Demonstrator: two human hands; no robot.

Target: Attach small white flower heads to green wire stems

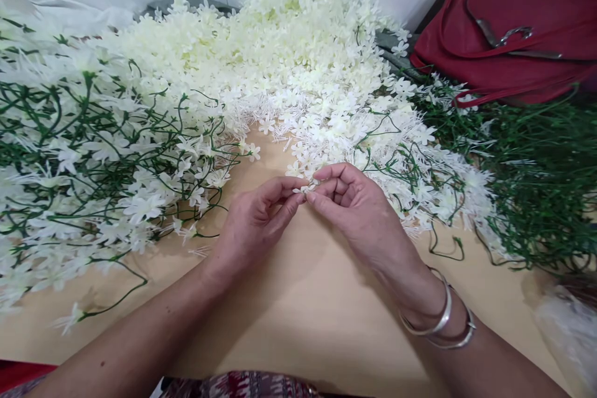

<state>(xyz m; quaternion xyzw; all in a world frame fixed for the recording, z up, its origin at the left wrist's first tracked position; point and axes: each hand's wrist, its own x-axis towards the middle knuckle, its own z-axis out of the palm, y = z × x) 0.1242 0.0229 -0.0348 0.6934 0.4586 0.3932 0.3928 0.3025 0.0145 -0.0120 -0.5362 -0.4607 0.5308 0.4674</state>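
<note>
The left hand [261,214] and right hand [359,208] pinch a small white flower [304,189] between them, over the table [298,305]

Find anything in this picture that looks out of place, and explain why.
The red bag at upper right looks odd: it sits against the green stems and seems unrelated to the white flowers heaped on the table.

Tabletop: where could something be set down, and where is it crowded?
Bare tabletop lies between the forearms, narrowly beyond the left hand, and between right forearm and green stems. Crowded: stemmed white flowers left, pale blossoms behind.
</note>
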